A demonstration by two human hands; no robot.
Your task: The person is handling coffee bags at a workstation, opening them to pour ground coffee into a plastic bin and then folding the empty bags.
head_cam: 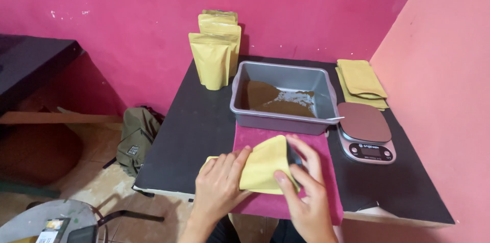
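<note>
Both hands hold a flat yellow paper pouch above a magenta cloth mat at the near edge of the black desk. The left hand grips the pouch's left side, fingers curled over its face. The right hand pinches the pouch's right edge between thumb and fingers, with a small dark object partly hidden there. Just behind the mat sits a grey rectangular metal tray with brown powder in it. A digital kitchen scale stands right of the tray. Upright yellow pouches stand at the desk's far left; flat yellow pouches lie stacked behind the scale.
</note>
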